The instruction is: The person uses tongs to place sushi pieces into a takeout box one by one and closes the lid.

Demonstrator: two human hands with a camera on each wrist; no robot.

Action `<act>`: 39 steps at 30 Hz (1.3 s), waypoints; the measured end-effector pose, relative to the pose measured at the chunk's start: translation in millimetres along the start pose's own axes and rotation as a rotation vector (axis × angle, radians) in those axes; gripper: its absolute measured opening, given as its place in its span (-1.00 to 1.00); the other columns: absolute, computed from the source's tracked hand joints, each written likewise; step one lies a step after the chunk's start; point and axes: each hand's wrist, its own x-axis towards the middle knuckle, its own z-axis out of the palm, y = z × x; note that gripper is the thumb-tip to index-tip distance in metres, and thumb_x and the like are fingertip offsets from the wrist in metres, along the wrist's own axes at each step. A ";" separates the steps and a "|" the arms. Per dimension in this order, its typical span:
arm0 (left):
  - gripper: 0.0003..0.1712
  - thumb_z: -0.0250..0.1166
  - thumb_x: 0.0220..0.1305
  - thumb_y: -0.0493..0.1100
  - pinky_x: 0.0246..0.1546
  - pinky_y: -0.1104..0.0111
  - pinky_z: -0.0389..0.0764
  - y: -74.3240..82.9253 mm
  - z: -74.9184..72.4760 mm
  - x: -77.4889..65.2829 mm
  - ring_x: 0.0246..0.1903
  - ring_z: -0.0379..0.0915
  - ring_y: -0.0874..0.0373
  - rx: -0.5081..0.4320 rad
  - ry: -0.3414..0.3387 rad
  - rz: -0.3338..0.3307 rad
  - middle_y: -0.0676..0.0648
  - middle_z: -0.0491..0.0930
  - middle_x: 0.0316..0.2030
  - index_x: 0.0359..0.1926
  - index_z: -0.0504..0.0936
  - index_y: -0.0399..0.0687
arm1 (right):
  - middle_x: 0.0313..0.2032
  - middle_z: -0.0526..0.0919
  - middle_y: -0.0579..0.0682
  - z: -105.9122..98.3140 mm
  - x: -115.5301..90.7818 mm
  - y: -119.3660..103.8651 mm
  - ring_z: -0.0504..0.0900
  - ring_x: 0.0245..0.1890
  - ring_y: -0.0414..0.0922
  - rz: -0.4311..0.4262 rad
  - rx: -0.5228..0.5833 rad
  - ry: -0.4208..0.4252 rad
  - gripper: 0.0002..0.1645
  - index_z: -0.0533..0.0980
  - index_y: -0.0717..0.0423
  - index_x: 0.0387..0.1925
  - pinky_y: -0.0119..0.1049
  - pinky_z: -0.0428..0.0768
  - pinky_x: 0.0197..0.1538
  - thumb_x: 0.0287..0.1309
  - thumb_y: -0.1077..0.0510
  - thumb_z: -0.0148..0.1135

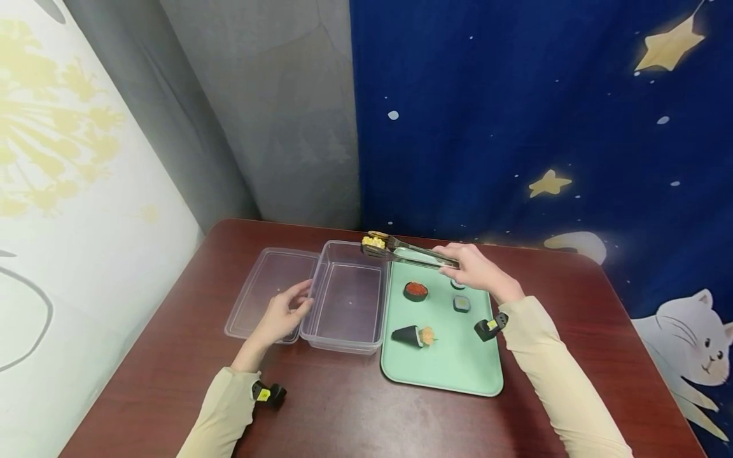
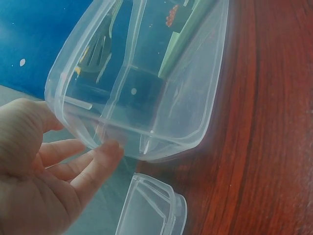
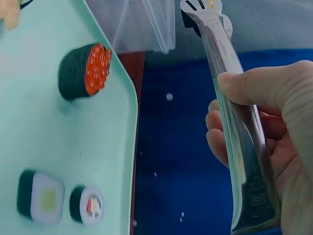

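My right hand [image 1: 472,267] grips metal tongs [image 3: 230,107], thumb on one arm and fingers curled round the other side. Between the tong tips is a yellow, bumpy food piece [image 1: 374,242], over the far right corner of a clear plastic container [image 1: 343,345]. My left hand [image 2: 54,166] touches the container's left wall with loosely bent fingers. On the green tray [image 1: 446,375] lie a roe-topped sushi roll [image 3: 88,72], a hand roll [image 1: 408,335], a squarish sushi roll [image 3: 41,197] and a small round roll [image 3: 88,205].
A clear lid [image 1: 252,299] lies on the brown table [image 1: 343,407], left of the container and partly behind my left hand. The tray stands right beside the container. Grey and blue curtains [image 1: 435,159] hang behind the table's far edge.
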 end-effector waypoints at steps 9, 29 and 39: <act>-0.56 0.16 0.18 -0.52 -0.21 0.09 0.66 36.3 -7.2 -1.6 -0.22 0.55 -0.30 0.003 -0.013 -0.009 -0.54 0.50 -0.10 0.09 0.36 -0.65 | -0.08 0.57 0.27 18.1 29.4 -8.1 0.21 -0.75 -0.32 0.006 0.052 -0.090 -0.45 0.38 0.43 0.16 -0.32 0.46 -0.42 0.15 0.30 0.22; -0.56 0.14 0.18 -0.53 -0.21 0.09 0.66 39.2 -8.8 0.4 -0.24 0.56 -0.29 0.007 -0.029 -0.001 -0.55 0.49 -0.09 0.09 0.35 -0.67 | 0.01 0.56 0.30 32.6 78.8 -21.7 0.59 -0.11 0.09 -0.043 -0.058 -0.293 -0.51 0.44 0.45 0.09 -0.12 0.62 -0.05 0.08 0.35 0.20; -0.54 0.14 0.18 -0.53 -0.20 0.15 0.66 36.5 -8.0 0.7 -0.22 0.55 -0.31 -0.023 -0.031 -0.024 -0.55 0.49 -0.08 0.11 0.33 -0.67 | 0.08 0.53 0.24 31.4 96.5 -35.8 0.55 0.03 0.05 0.026 -0.090 -0.395 -0.53 0.47 0.40 0.08 -0.14 0.59 0.06 0.07 0.39 0.16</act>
